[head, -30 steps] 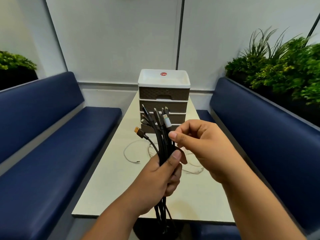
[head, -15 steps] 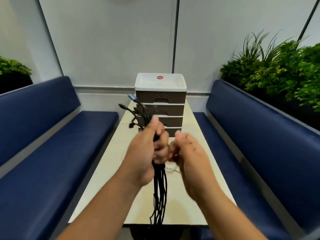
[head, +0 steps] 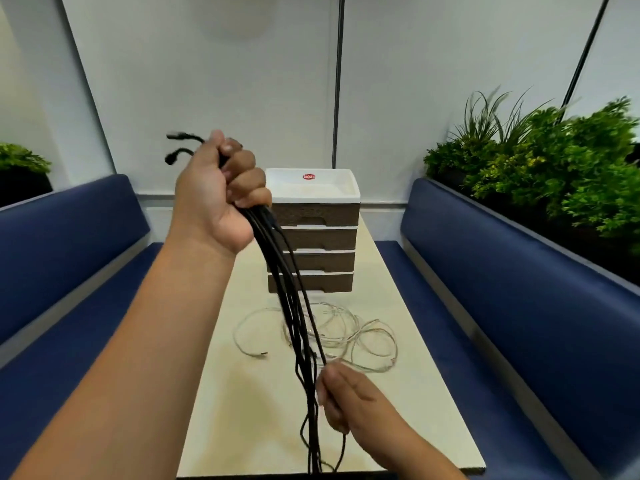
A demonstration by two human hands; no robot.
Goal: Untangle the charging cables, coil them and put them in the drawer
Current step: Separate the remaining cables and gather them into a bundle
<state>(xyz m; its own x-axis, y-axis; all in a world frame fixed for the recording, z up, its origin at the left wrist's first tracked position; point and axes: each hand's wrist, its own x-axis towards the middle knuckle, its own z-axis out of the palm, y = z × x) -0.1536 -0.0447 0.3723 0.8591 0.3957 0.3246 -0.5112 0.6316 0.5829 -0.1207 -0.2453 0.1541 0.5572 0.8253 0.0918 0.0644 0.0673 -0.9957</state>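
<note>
My left hand [head: 221,188] is raised high and grips the top of a bundle of black charging cables [head: 294,306]; two plug ends stick out to its left. The cables hang down past the table's near edge. Lower down, my right hand [head: 341,396] curls round the same bundle. A tangle of thin white cables [head: 346,330] lies on the cream table [head: 398,393]. Behind it stands a brown drawer unit [head: 318,244] with a white top and several drawers, all closed.
Blue padded benches [head: 502,306] run along both sides of the narrow table. Green plants [head: 554,161] fill a planter behind the right bench, and another plant sits at the far left. A white wall closes the far end.
My left hand has lifted the black bundle's top upward and leftward. My right hand has slid down along the cables toward the near edge, stretching them straight.
</note>
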